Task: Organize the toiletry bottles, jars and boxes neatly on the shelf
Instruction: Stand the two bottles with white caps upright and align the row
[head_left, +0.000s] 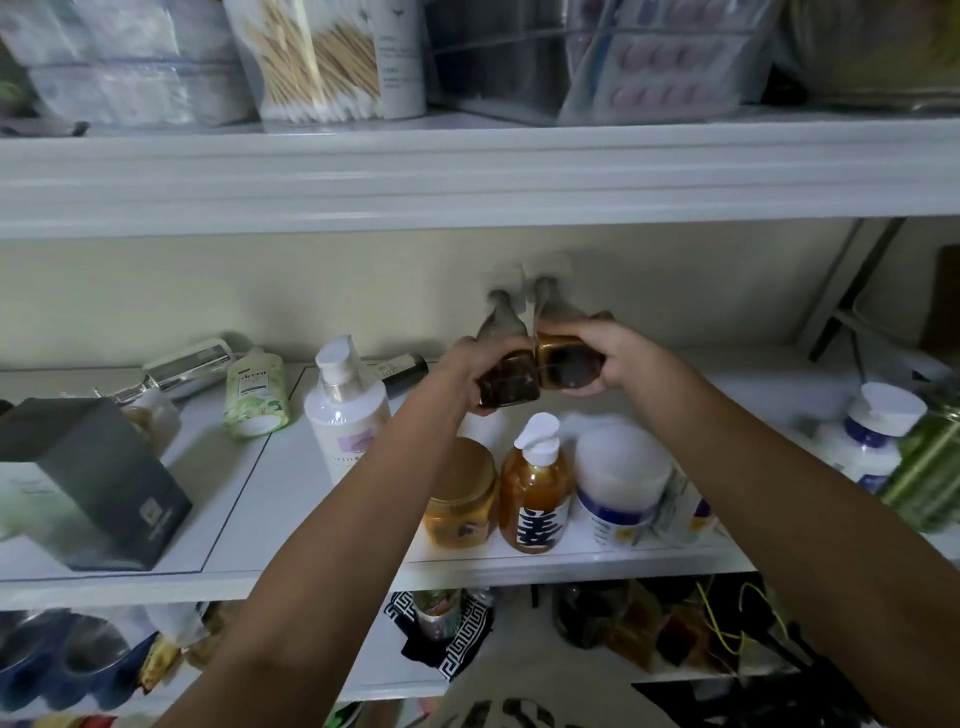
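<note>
White shelf (244, 499) is cluttered; green bottle (257, 397) lies toppled. Above its rear, left bottle (508, 376) is gripped by left hand (467, 366), right bottle (569, 364) by right hand (623, 358), bottles touching. Placement is judged in hand; next, both need setting upright behind amber pump bottle (535, 493).

Single head view, facing forward, close to middle shelf (311, 571), slightly above it.

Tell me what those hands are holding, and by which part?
The left hand grips the left bottle, the right hand the right bottle, each round its lower body, near the base.
</note>
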